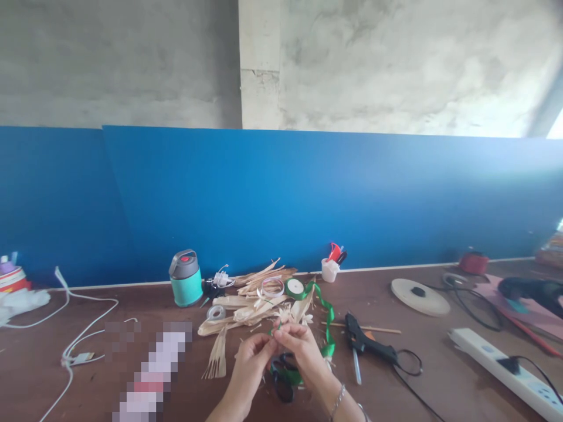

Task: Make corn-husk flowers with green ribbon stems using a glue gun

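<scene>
My left hand and my right hand meet low in the middle of the brown table, fingers pinched together on a small pale dried-leaf piece. A green ribbon trails from under my right hand up to a green ribbon roll. Black-handled scissors lie beneath my wrists. A heap of dried straw-coloured leaves lies just beyond my fingers.
A black glue gun with its cable lies to the right. A teal flask, clear tape rolls, a white cup of pens, a round white disc, a power strip and white cables surround the work. A blue panel backs the table.
</scene>
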`<state>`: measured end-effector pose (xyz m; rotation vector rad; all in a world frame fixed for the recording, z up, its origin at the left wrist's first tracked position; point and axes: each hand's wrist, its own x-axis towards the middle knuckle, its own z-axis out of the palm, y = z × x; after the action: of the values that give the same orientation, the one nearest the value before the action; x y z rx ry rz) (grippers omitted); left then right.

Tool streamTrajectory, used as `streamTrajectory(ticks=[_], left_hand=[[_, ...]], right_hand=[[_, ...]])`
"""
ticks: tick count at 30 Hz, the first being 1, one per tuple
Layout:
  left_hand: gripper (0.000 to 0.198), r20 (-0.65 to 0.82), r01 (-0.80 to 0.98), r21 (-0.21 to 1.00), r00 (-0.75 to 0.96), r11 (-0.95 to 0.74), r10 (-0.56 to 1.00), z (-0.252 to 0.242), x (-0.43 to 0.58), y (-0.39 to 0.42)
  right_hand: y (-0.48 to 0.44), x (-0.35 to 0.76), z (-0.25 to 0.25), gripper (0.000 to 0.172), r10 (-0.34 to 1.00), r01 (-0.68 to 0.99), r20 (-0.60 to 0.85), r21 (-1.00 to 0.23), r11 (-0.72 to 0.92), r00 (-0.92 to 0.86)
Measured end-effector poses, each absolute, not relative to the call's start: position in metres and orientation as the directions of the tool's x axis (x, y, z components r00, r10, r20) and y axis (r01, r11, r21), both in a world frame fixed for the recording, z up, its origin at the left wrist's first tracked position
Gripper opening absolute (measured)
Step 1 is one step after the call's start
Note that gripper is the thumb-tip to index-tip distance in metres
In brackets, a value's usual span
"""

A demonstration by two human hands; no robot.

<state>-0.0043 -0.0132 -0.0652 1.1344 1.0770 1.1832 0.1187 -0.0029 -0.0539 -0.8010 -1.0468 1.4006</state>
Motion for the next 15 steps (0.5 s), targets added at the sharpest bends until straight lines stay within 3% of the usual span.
streamTrajectory(ticks=[11, 15], left_hand=[[0.035, -0.028, -0.233, 0.972, -0.026, 0.021, 0.999, -0.050, -0.008, -0.023], [0.029, 0.004, -0.270, 0.963, -0.020, -0.009, 1.000, -0.048, -0.007, -0.023]], right_hand=[[0.000, 0.118, -0.060, 0.033, 0.970, -0.225, 0.245, -0.946, 0.235, -0.015], [0.004, 0.118, -0.068, 0.027, 0.951, -0.142, 0.308, -0.941, 0.309, 0.024]])
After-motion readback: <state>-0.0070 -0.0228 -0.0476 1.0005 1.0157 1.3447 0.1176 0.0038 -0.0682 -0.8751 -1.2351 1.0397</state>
